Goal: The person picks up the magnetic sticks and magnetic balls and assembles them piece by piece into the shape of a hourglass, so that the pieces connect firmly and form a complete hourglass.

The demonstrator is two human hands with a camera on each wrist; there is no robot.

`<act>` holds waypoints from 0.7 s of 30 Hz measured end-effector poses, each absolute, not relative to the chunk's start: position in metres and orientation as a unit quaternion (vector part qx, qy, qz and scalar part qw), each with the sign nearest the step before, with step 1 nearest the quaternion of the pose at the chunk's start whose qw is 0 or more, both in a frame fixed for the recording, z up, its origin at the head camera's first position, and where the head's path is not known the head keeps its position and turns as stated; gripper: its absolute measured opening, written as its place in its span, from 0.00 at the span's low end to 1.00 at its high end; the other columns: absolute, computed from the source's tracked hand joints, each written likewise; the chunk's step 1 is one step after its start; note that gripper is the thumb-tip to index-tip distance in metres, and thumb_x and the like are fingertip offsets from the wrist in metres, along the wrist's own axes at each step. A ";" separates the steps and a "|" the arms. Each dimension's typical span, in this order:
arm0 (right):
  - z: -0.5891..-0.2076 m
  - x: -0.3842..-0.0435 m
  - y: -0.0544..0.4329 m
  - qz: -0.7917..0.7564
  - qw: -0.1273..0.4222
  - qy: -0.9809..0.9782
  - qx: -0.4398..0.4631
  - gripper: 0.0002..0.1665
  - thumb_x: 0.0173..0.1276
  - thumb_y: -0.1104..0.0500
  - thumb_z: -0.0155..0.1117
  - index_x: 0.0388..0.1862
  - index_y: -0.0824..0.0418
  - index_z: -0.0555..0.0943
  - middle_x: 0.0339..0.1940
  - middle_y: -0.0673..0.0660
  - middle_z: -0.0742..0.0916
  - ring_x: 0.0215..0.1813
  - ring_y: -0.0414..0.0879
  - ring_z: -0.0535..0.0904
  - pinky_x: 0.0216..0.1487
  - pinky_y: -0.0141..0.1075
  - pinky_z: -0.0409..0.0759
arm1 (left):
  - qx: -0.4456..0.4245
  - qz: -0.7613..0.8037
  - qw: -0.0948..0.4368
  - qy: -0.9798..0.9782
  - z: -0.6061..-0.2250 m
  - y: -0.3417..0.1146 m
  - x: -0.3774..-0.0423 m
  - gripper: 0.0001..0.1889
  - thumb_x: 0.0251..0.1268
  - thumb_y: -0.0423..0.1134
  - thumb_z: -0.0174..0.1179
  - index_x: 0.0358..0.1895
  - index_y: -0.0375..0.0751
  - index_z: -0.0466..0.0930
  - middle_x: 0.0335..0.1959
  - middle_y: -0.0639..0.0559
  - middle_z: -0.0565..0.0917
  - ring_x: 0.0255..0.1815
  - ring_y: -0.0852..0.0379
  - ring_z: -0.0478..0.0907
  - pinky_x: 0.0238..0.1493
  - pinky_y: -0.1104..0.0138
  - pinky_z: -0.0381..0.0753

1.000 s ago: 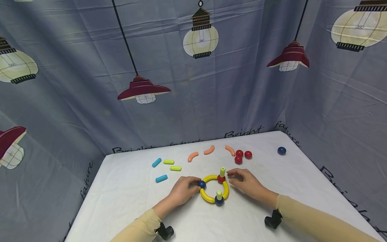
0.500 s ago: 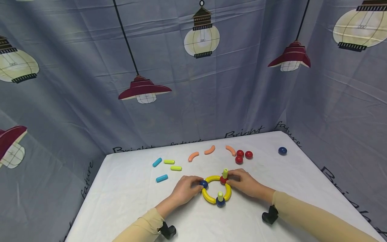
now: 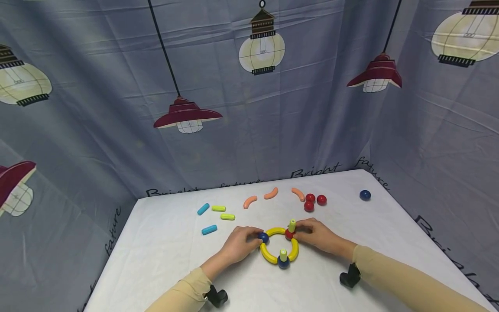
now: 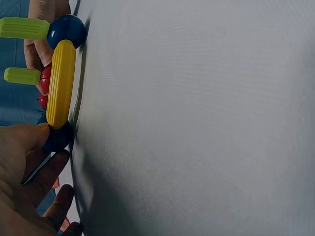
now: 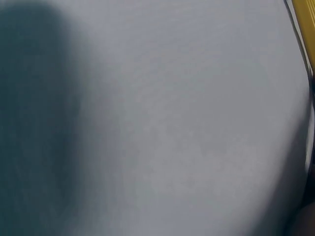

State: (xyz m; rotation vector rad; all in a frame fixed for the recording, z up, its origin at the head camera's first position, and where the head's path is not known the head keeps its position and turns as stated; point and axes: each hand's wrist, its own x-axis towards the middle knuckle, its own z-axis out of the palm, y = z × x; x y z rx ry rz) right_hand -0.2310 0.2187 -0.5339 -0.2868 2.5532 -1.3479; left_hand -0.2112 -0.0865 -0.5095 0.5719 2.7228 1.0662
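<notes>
A ring of curved yellow rods [image 3: 269,255] joined by balls lies in the middle of the table. My left hand [image 3: 238,245] pinches the blue ball [image 3: 264,237] at the ring's left between thumb and forefinger, as the left wrist view also shows. At the ring's far right, my right hand [image 3: 319,235] holds the red ball [image 3: 289,234], from which a short green rod [image 3: 292,225] stands up. A second blue ball [image 3: 283,262] at the near side carries another upright green rod [image 3: 283,254]. In the right wrist view, only a yellow rod [image 5: 306,24] shows at the edge.
Beyond the ring, on the white table [image 3: 163,255], lie blue rods [image 3: 209,229] and green rods [image 3: 227,216] at left. Curved orange rods [image 3: 250,202] are at the back middle. Loose red balls [image 3: 309,206] sit right of them, and a loose blue ball [image 3: 365,195] lies far right.
My right hand has come in from beside the ring and taken hold of the red ball. The ring has shifted slightly right, with my left hand still at its blue ball.
</notes>
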 end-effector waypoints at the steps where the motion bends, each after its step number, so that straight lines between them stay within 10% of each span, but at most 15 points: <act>1: -0.534 -0.231 0.219 -0.463 0.123 0.873 -0.096 0.23 0.66 0.46 0.75 0.58 0.50 0.85 0.56 0.48 0.83 0.66 0.53 0.71 0.69 0.60 0.69 | 0.191 0.358 0.082 0.911 -0.510 -0.086 -0.212 0.17 0.72 0.44 0.63 0.61 0.49 0.84 0.56 0.56 0.85 0.60 0.51 0.73 0.62 0.51 0.73; 21: -0.536 -0.233 0.221 -0.475 0.134 0.863 -0.107 0.23 0.67 0.46 0.74 0.59 0.49 0.85 0.54 0.45 0.85 0.66 0.52 0.71 0.70 0.59 0.67 | 0.174 0.354 0.037 0.918 -0.487 -0.113 -0.230 0.17 0.74 0.42 0.63 0.63 0.48 0.83 0.57 0.54 0.85 0.64 0.48 0.75 0.65 0.47 0.72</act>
